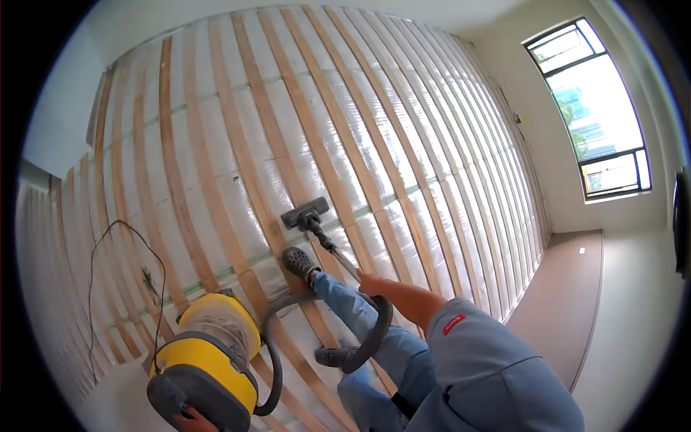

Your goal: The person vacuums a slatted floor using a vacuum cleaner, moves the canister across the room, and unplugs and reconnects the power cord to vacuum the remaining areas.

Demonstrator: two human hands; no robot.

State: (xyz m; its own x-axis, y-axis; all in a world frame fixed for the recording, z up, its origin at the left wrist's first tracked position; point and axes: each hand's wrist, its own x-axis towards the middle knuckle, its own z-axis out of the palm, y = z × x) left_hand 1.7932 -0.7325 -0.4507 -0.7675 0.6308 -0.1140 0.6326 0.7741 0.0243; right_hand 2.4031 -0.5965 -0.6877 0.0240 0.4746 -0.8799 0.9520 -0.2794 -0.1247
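My right hand (370, 284) is closed around the metal wand (346, 261) of a vacuum cleaner. At the wand's far end, the dark floor nozzle (305, 214) rests across the wooden battens. A ribbed grey hose (377, 327) curves from near that hand, past my legs, to the yellow and black vacuum cleaner (216, 363) at lower left. My left hand (196, 420) is at the bottom edge, on the dark top of the machine. Its fingers appear curled there; the rest of it is cut off by the frame.
Parallel wooden battens (270, 126) run over shiny silver sheeting (248, 209) on the floor. A black cord (163, 270) loops left of the machine. My shoes (297, 263) stand among the battens. A window (597, 108) and a brown board (558, 288) lie to the right.
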